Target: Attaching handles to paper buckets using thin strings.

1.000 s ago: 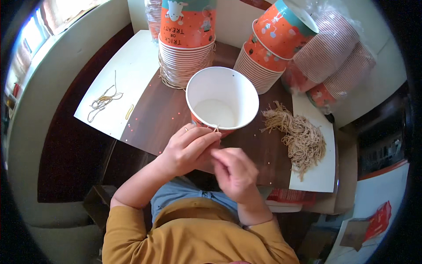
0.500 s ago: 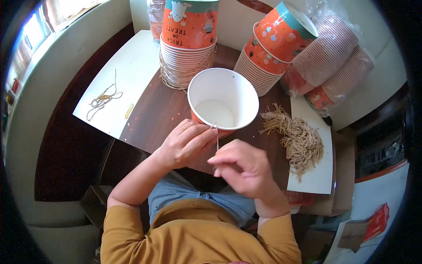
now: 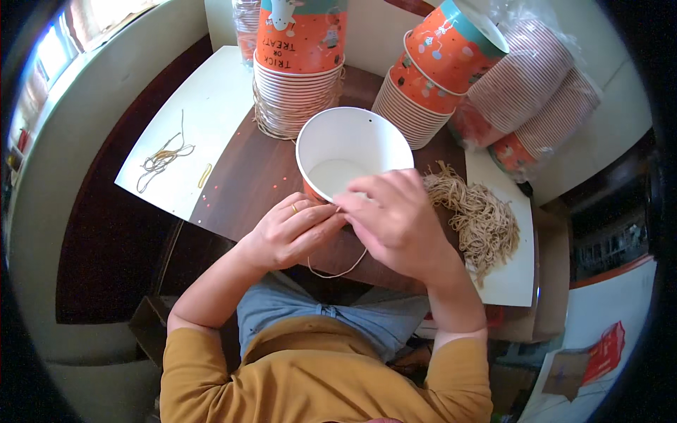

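A paper bucket, white inside and orange outside, stands open end up on the table in front of me. My left hand is closed at the bucket's near rim, thumb and fingers pinching a beige string there. Close against it, my right hand has its fingers pinched at the same spot on the rim; it is slightly blurred. The string droops in a loop below both hands. A small dark hole shows in the bucket's far wall. The fingers and the near wall hide the string's exact path.
Behind stand a tall stack of upside-down orange buckets and a leaning stack. Bagged buckets lie at the right back. A heap of beige strings is at right; a few loose strings lie on the white board at left.
My right hand has risen from below the rim, where it drew the string downward, to meet my left hand at the rim. The string now hangs in a loose loop.
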`<state>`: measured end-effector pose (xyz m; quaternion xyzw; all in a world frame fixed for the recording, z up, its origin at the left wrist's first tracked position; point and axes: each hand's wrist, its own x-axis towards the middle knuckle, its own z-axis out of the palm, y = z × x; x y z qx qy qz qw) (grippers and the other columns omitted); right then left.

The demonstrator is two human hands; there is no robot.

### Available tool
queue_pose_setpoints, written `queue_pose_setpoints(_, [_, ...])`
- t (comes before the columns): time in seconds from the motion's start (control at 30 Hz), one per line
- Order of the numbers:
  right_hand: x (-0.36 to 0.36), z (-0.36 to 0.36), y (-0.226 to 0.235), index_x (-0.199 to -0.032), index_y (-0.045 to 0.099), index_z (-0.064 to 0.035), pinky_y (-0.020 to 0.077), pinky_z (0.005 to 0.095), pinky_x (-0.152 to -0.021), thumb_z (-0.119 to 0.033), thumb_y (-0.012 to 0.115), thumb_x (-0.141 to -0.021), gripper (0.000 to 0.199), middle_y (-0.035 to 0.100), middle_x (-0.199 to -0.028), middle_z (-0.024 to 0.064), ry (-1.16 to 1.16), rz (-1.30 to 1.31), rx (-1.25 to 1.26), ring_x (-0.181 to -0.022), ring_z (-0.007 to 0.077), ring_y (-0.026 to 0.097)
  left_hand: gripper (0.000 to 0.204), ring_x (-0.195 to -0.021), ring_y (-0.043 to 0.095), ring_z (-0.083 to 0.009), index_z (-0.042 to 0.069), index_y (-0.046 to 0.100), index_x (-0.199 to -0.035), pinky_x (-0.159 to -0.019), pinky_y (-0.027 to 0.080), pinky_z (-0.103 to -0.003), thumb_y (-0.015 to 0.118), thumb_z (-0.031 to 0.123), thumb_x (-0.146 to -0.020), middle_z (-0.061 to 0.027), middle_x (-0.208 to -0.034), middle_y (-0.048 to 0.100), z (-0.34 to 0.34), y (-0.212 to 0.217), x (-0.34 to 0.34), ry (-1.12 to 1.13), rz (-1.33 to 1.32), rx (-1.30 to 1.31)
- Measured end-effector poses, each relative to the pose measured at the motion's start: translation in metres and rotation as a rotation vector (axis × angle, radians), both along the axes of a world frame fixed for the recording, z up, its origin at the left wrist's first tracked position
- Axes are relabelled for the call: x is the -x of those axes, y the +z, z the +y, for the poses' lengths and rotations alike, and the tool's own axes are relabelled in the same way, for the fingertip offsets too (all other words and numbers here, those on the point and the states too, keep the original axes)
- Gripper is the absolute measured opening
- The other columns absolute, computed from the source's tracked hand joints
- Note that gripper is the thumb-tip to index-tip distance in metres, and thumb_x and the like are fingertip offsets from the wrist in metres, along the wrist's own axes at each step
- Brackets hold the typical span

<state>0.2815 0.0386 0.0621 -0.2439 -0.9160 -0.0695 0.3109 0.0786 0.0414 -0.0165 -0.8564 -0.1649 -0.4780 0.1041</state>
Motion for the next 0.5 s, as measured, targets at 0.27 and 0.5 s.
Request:
queue_pose_setpoints(0.27, [0.018,-0.029,-0.031,-0.090,0.060,-0.0047,0.0396,0.0354,-0.060,-0.004,0.066,-0.076,0.015,0.056,-0.084,0.0084,-0.220,0.076,-0.131,-0.068,0.0227,0.054,0.022,-0.071,0.062,-0.0190,0.001,0.063,-0.095,-0.063,0.045,-0.032,0.069,0.001,-0.073,-0.0106,-0.092,0.068,-0.027,-0.009,-0.008,0.180,-0.236,0.151])
queue_pose_setpoints(0.5, [0.045,-0.039,-0.081,-0.093,0.061,-0.0037,0.0503,0.0327,-0.057,-0.006,0.065,-0.083,0.011,0.059,-0.085,0.0095,-0.434,0.464,0.078,-0.069,0.0245,0.063,0.022,-0.072,0.062,-0.0208,0.007,0.064,-0.091,-0.067,0.043,-0.032,0.071,-0.001,-0.071,-0.0041,-0.086,0.068,-0.039,-0.016,-0.029,0.471,-0.422,0.278])
